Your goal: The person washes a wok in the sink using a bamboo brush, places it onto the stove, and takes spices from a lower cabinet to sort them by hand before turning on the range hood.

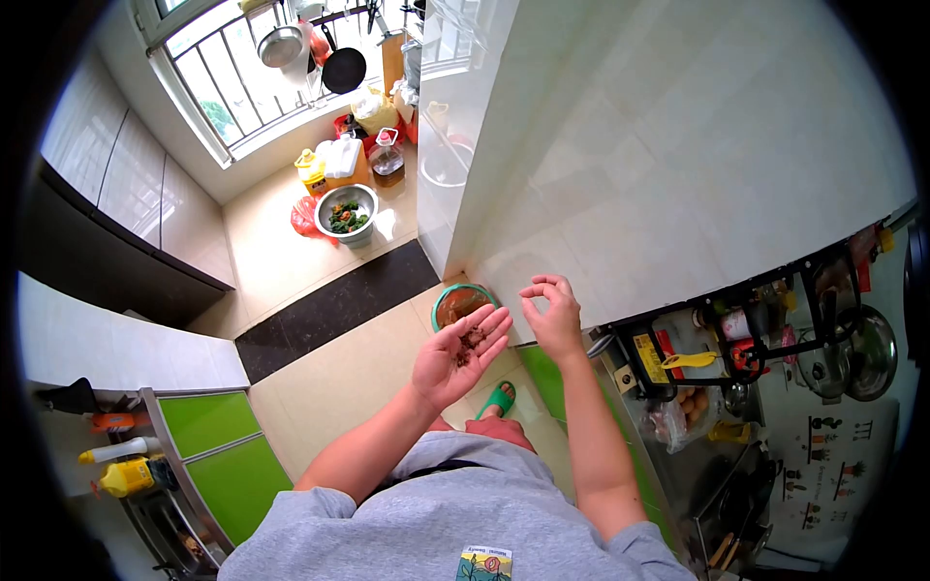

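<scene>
My left hand (453, 361) is held palm up, its fingers stretched out and slightly cupped. Small dark brown pieces (469, 345) lie loose across its palm and fingers; I cannot make out their exact kind. To the right and a little higher is my right hand (552, 316), apart from the left, with thumb and fingertips brought close in a pinch. Anything between those fingertips is too small to tell. Below and beyond the left hand stands a green-rimmed bin (448, 296) with a reddish-brown inside, partly covered by the fingers.
A metal bowl of leafy greens (347, 212) sits on the far floor, with jugs (387, 157) behind it. A dark threshold strip (334, 308) crosses the floor. Green cabinets (228, 484) flank the left; a kitchen counter with a black rack (731, 344) runs along the right.
</scene>
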Demonstrator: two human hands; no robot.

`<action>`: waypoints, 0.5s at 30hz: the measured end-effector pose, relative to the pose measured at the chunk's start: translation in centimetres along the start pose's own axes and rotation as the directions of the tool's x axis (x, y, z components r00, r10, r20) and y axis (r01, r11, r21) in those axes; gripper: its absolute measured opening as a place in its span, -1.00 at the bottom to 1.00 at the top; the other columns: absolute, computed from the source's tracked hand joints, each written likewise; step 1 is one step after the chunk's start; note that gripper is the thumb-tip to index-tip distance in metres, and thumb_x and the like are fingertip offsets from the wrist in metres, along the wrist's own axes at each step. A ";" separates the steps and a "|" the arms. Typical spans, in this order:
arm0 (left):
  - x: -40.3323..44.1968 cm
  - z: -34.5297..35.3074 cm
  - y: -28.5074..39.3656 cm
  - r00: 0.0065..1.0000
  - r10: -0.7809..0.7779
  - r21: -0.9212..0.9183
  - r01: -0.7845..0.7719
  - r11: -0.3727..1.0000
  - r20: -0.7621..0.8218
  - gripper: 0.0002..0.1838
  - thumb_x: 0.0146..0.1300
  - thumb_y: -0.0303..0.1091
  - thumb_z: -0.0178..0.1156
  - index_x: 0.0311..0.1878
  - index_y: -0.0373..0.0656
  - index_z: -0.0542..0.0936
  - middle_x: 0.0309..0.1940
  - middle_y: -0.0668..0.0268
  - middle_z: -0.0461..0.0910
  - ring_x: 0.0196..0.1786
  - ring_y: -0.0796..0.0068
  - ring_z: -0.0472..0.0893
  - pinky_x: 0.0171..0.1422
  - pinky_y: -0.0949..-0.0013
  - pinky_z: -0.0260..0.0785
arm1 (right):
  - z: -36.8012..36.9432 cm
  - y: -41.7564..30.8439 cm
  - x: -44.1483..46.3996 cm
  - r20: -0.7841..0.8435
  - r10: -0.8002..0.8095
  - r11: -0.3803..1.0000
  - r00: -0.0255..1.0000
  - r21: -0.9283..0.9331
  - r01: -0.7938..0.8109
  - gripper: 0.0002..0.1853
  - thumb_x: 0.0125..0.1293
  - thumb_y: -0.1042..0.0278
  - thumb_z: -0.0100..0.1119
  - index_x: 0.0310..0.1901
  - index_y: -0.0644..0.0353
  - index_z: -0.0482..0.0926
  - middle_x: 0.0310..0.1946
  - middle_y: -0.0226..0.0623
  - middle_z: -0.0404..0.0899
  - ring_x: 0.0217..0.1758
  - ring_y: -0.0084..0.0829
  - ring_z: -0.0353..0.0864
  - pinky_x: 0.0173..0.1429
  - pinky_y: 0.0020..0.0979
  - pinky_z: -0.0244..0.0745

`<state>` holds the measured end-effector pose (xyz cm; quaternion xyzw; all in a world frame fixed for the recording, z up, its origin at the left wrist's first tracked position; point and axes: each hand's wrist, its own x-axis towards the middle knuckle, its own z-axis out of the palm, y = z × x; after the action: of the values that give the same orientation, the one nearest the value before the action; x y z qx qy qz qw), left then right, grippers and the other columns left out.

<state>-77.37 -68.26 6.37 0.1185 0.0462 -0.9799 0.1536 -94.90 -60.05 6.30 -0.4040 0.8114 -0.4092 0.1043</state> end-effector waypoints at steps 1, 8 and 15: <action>0.0 0.0 0.0 1.000 0.001 0.010 -0.001 1.000 -0.029 -0.54 0.43 -0.35 -0.21 0.33 -0.36 0.21 0.33 -0.01 0.23 0.41 0.15 0.22 0.50 0.17 0.08 | 0.0 -0.1 0.0 -0.013 0.010 1.000 1.000 -0.029 -0.010 -0.89 0.09 0.32 0.28 -0.36 0.12 0.62 -0.07 -0.29 0.51 0.00 -0.29 0.51 0.13 -0.22 0.26; 0.4 -1.2 -0.2 1.000 0.010 0.057 -0.010 0.998 0.000 -0.47 0.25 -0.62 -0.21 0.33 -0.35 0.19 0.27 0.04 0.31 0.36 0.21 0.29 0.49 0.23 0.13 | -1.4 -5.2 -1.4 0.166 -0.222 0.971 0.961 -0.051 0.233 -0.90 0.07 0.35 0.33 -0.35 0.06 0.67 0.01 -0.30 0.47 0.18 -0.31 0.38 0.23 -0.22 0.16; 0.3 -0.6 -0.3 1.000 -0.006 0.180 0.003 0.984 0.018 -0.35 0.06 -0.71 -0.23 0.33 -0.37 0.19 0.20 0.10 0.35 0.27 0.33 0.37 0.40 0.30 0.23 | -0.5 -6.0 -2.2 0.254 -0.342 0.932 0.905 -0.034 0.362 -0.87 0.00 0.40 0.35 -0.35 -0.02 0.68 0.05 -0.38 0.46 0.19 -0.34 0.33 0.21 -0.25 0.05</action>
<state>-77.65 -67.99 5.76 0.1229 -0.0436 -0.9815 0.1403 -90.28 -60.13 10.78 -0.5947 0.7220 -0.3357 0.1111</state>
